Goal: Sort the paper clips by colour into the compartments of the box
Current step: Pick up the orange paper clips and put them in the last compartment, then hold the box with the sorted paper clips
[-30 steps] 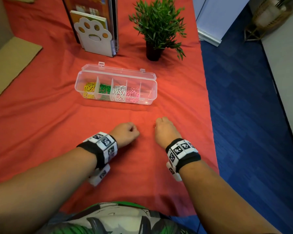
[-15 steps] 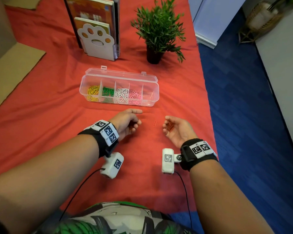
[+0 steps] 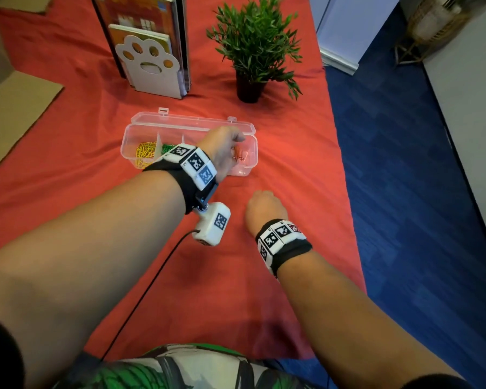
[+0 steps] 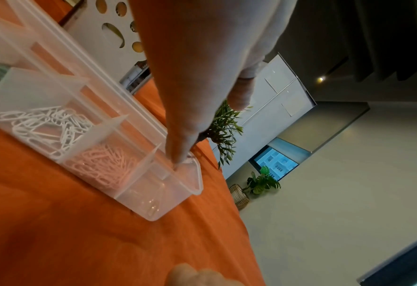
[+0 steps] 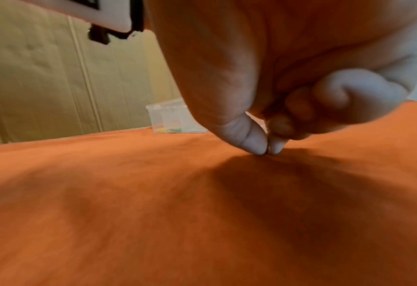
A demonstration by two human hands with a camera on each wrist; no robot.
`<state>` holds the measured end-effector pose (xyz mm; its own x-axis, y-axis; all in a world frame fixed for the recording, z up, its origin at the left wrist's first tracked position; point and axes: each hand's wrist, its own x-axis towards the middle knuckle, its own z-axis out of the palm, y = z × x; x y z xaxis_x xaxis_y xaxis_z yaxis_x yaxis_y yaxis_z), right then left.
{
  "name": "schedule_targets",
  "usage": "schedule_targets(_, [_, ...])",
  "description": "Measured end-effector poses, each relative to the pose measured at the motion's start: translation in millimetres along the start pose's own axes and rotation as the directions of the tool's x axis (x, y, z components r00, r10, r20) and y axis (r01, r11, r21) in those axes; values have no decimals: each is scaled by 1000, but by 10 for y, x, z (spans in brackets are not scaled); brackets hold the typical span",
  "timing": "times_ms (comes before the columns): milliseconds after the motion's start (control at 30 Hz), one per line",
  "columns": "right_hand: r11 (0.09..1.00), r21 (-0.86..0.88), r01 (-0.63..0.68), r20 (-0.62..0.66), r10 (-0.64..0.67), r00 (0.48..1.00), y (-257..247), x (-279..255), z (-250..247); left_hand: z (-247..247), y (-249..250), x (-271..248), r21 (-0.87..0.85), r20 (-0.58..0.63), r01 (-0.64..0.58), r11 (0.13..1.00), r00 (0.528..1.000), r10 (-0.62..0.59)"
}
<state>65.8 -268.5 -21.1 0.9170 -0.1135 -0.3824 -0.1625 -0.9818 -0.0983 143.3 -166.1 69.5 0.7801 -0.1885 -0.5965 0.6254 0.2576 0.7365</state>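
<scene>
Nearly done, by my judgement. Box (image 3: 253,153) sits open on the red-clothed bench (image 3: 68,169), five compartments across. Starting from its left end: yellow clips (image 3: 144,153), green clips (image 3: 167,148), white clips (image 4: 48,127), pink clips (image 4: 102,162), each colour a heap of its own, too tangled to count. The fifth compartment, at the box's right end, takes the red clips (image 3: 239,156); only a few show there, below the left hand.

Left hand (image 3: 222,153) hangs over that right-end compartment, fingers pointing down into it; whether it still grips any clip, I cannot tell.

Right hand (image 3: 264,209) is down on the cloth just in front of the box's right end, thumb and forefinger (image 5: 275,148) pressed tip to tip at the fabric. Likely pinching a red clip; none is visible between them.

No other loose clips show on the cloth.

Left to do: last reds into the right-end compartment.
</scene>
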Motion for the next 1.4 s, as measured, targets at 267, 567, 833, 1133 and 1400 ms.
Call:
schedule_targets(267, [857, 514, 32, -3, -36, 999, 128, 88, -559, -409, 9, 69, 429, -206, -206, 880, 926, 317])
schedule_targets(567, [898, 421, 130, -157, -69, 985, -471, 587, -894, -1678, 146, 31, 819, -451, 95, 566, 716, 533])
schedule_targets(833, [976, 73, 205, -35, -203, 978, -577, 645, -843, -1784, 111, -43, 645, -355, -94, 758, 842, 406])
schedule_targets(1133, [806, 583, -102, -19, 139, 990, -302, 835, -816, -2024, 41, -15, 637, -408, -28, 771, 836, 367])
schedule_targets(1400, [252, 967, 44, -77, 123, 989, -342, 721, -708, -2159, -93, -63, 588, -431, -48, 808, 826, 363])
